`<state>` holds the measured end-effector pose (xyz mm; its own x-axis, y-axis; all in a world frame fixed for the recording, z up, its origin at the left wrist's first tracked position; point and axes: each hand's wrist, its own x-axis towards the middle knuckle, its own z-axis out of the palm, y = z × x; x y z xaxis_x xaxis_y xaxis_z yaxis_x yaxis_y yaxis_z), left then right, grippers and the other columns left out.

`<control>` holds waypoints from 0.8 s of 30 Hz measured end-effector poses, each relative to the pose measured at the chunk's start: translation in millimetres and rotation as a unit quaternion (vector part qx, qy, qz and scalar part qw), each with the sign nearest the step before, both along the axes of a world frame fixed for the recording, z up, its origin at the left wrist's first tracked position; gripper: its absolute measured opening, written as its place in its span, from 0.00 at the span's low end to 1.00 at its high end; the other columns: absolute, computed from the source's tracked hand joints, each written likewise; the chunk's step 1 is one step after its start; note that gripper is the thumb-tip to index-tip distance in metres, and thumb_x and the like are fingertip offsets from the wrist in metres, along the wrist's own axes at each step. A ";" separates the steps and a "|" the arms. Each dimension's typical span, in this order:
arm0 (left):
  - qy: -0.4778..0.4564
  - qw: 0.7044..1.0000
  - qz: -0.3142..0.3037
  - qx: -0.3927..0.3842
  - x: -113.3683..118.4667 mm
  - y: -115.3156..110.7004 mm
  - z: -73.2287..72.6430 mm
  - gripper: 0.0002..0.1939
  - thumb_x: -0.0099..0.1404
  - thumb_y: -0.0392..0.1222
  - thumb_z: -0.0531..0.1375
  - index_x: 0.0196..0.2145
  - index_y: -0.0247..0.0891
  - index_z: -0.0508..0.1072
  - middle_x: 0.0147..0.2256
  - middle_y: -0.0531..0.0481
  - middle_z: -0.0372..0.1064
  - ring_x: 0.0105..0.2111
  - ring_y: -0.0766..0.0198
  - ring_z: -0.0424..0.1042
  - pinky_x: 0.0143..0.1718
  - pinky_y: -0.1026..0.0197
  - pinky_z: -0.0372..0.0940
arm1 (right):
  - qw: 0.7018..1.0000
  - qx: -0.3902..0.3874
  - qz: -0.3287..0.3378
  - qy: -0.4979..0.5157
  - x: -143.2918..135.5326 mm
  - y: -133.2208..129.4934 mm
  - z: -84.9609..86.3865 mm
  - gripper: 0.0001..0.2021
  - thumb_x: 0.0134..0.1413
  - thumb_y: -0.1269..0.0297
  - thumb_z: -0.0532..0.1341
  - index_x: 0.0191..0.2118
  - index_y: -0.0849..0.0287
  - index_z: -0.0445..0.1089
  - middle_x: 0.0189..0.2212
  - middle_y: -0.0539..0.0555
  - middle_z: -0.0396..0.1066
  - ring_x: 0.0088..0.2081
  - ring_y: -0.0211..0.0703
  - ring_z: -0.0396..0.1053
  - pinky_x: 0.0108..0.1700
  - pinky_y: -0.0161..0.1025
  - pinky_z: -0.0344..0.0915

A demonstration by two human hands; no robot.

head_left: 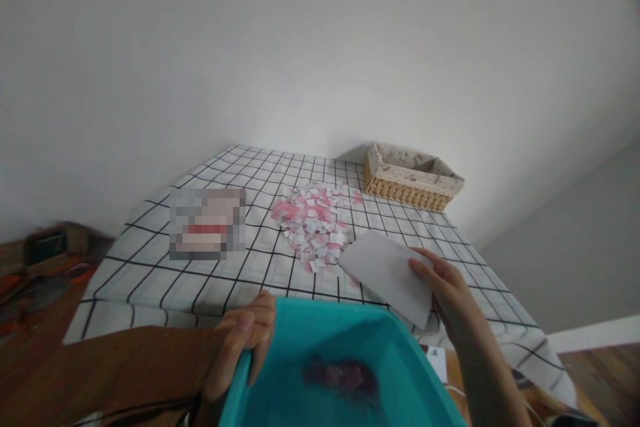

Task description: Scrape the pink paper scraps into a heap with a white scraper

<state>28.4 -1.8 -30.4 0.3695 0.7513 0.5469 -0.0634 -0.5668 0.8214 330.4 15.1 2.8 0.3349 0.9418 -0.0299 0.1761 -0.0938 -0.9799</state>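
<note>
My left hand [240, 343] grips the near left rim of a teal plastic basin [395, 353] held at the table's front edge; a few paper bits lie blurred inside it. My right hand [445, 287] holds a white sheet of paper [387, 273] by its right edge, its far end touching the table next to a heap of small pink and white paper scraps [313, 220] on the checked tablecloth [150, 273].
A wicker basket [413, 177] with a cloth lining stands at the table's far right corner against the white wall. A blurred-out flat item [207, 223] lies left of the scraps. Dark clutter [45, 253] sits on the wooden floor at left.
</note>
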 end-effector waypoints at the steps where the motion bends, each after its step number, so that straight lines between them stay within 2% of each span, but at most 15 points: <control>1: -0.003 1.000 0.006 0.000 0.5 0.1 0.1 0.33 0.71 0.43 0.35 0.09 0.37 0.54 0.12 0.53 0.57 0.18 0.66 0.60 0.33 0.58 0.60 | 1.000 0.003 -0.005 0.014 -1.4 1.3 1.1 0.20 0.41 0.53 0.64 0.39 0.61 0.72 0.26 0.56 0.74 0.23 0.46 0.70 0.22 0.38 0.63; 5: 0.003 1.000 0.016 -0.009 2.4 -0.4 -0.1 0.33 0.71 0.44 0.35 0.09 0.37 0.53 0.11 0.53 0.57 0.18 0.66 0.61 0.35 0.58 0.60 | 0.999 0.010 -0.035 0.038 2.5 0.5 10.5 0.23 0.41 0.54 0.64 0.44 0.61 0.71 0.27 0.56 0.75 0.25 0.47 0.70 0.24 0.38 0.63; 9: -0.001 1.000 0.015 -0.008 3.5 -1.1 1.4 0.34 0.71 0.45 0.34 0.08 0.38 0.53 0.11 0.53 0.56 0.18 0.65 0.60 0.34 0.58 0.60 | 0.996 0.029 -0.085 -0.003 25.8 -8.0 17.1 0.22 0.42 0.55 0.63 0.45 0.59 0.70 0.27 0.56 0.75 0.26 0.49 0.71 0.26 0.40 0.64; 15: 0.004 1.000 0.004 0.011 1.4 0.1 5.3 0.34 0.71 0.44 0.35 0.09 0.37 0.54 0.11 0.53 0.58 0.17 0.67 0.60 0.33 0.60 0.60 | 0.988 -0.018 -0.148 -0.037 62.6 -21.1 15.3 0.21 0.40 0.54 0.64 0.41 0.60 0.71 0.24 0.56 0.75 0.24 0.51 0.70 0.23 0.41 0.63; 19: 0.021 1.000 -0.010 0.010 -1.5 0.8 1.9 0.33 0.71 0.43 0.35 0.10 0.38 0.55 0.13 0.53 0.59 0.19 0.65 0.61 0.34 0.58 0.59 | 0.988 -0.017 -0.149 -0.035 71.4 -20.4 12.9 0.21 0.38 0.52 0.64 0.39 0.60 0.72 0.25 0.57 0.75 0.23 0.52 0.70 0.24 0.42 0.64; 24: 0.003 1.000 -0.004 -0.003 0.7 -0.3 1.3 0.33 0.71 0.44 0.36 0.09 0.37 0.54 0.13 0.53 0.57 0.19 0.66 0.61 0.34 0.58 0.59 | 0.984 0.024 -0.168 -0.061 72.2 -7.2 11.7 0.18 0.38 0.55 0.63 0.38 0.59 0.72 0.23 0.55 0.74 0.25 0.50 0.70 0.25 0.41 0.63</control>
<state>29.0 -2.1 -29.1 0.3784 0.7521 0.5395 -0.0631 -0.5606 0.8257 402.6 7.9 14.4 0.6261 0.7765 0.0713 0.2588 -0.1206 -0.9584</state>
